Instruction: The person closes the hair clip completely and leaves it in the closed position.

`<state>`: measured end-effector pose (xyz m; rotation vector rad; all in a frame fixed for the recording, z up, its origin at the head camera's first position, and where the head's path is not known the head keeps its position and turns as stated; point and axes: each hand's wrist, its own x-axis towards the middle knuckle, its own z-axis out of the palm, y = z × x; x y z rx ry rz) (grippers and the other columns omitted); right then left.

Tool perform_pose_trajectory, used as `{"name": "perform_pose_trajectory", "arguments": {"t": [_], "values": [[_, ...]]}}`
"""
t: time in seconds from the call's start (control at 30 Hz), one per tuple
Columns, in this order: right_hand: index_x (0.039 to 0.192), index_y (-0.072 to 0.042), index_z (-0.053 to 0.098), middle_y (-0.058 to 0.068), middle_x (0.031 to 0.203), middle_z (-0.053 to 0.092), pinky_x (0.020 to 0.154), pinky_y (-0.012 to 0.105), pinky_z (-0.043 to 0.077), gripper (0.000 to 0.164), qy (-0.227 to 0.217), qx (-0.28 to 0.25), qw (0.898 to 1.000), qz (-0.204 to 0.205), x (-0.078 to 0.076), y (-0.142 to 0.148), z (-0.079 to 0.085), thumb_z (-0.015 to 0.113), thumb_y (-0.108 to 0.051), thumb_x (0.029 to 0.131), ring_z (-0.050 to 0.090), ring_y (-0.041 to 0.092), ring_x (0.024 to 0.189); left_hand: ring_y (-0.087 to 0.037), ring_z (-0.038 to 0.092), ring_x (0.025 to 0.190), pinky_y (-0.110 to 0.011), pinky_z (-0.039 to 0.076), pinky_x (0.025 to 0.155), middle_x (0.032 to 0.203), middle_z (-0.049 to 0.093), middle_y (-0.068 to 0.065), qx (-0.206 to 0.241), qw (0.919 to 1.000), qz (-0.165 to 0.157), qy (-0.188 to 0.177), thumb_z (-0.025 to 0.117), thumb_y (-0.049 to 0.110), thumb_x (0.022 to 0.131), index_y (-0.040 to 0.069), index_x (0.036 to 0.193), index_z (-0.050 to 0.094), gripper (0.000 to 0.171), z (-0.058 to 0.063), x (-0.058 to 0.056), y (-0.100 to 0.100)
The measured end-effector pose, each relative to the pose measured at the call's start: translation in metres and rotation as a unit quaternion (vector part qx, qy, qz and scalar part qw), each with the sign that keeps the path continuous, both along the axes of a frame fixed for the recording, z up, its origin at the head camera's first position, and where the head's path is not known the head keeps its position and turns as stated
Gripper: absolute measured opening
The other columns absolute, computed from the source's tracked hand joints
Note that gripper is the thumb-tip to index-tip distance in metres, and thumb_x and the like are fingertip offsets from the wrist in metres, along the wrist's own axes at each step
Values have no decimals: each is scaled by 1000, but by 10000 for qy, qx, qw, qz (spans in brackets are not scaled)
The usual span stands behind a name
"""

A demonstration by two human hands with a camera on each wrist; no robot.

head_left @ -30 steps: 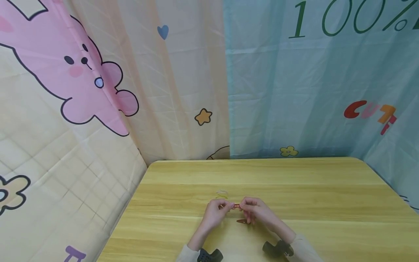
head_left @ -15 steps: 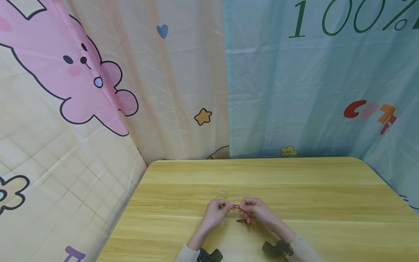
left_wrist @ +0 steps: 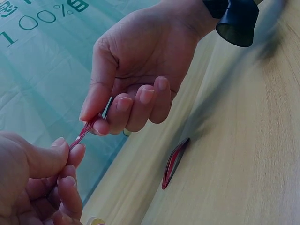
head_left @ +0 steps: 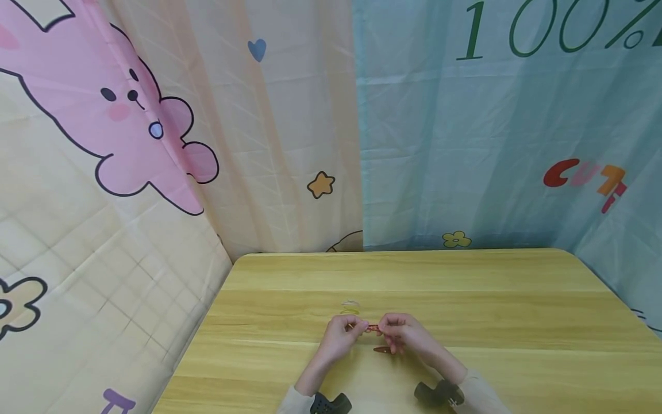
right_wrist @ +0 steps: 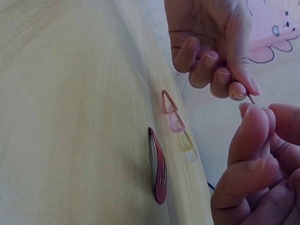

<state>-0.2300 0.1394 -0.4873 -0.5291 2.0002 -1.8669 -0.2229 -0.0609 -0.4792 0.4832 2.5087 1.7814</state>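
My left hand (head_left: pixel 338 338) and right hand (head_left: pixel 411 335) meet over the table, pinching the two ends of a small red snap hair clip (left_wrist: pixel 82 134) between thumbs and fingers. Most of that clip is covered by fingertips; a short middle stretch shows in the left wrist view. On the wood beneath my right hand lies a larger dark red snap hair clip (right_wrist: pixel 161 174), its long teardrop body slightly raised in the right wrist view.
Beyond my hands on the table (head_left: pixel 269 322) lies a row of small snap clips: orange-red (right_wrist: pixel 169 111), pink (right_wrist: pixel 178 129), yellow (right_wrist: pixel 188 146) and whitish (right_wrist: pixel 191 156). Printed curtains (head_left: pixel 445 144) hang behind the table's far edge.
Both hands keep nearly the same place and pinch. The held hair clip and the right fingertips sit very slightly lower than a second ago.
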Motion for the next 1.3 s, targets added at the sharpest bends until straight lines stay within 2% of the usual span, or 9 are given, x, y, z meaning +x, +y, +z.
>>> {"name": "perform_pose_trajectory", "arguments": {"t": [0.1,0.27,0.4,0.5,0.8,1.13,1.3], "values": [[92,10,56,3,64,52,46,23,38,23,5,-17,10000,27,0,0,1,55,-13,93,50,13,51,-6,39,55,-20,32,49,71,55,-5,-63,10000,-1,-8,61,10,93,-5,83,68,19,7,4,1],[92,11,56,3,64,52,46,23,38,24,-5,-55,10000,53,1,0,2,55,-13,93,50,12,51,-7,38,55,-19,31,49,68,52,-8,-4,10000,-87,-28,59,3,93,-12,83,65,18,32,18,3],[93,11,56,3,64,52,47,23,38,24,-29,-75,9999,64,0,0,2,55,-13,93,49,12,52,-6,37,54,-19,29,48,65,50,-8,176,9997,-142,1,59,1,92,-13,83,64,17,39,22,2],[93,12,55,2,64,52,47,23,38,25,-24,-117,9999,97,0,1,0,55,-13,93,49,12,51,-7,38,55,-19,30,48,67,53,-18,259,9996,-132,-8,59,1,92,-13,84,64,17,38,22,2],[96,15,52,2,64,52,47,22,39,27,-62,-252,9995,173,0,1,-1,55,-12,92,49,10,51,-8,40,57,-19,31,49,69,53,-9,278,9990,-212,-293,58,4,93,-10,86,66,17,36,20,0],[95,15,51,1,64,51,48,22,39,26,-44,-342,9992,219,-1,2,-3,54,-11,92,47,10,50,-10,42,59,-19,32,51,69,53,-9,371,9985,-230,-338,58,3,93,-10,85,65,17,34,19,0],[97,15,52,1,63,52,48,22,39,27,-31,-326,9992,234,-1,2,-3,54,-12,93,47,9,50,-11,43,61,-19,33,51,69,51,-4,430,9980,-250,-384,58,3,93,-11,87,65,17,35,19,1]]}}
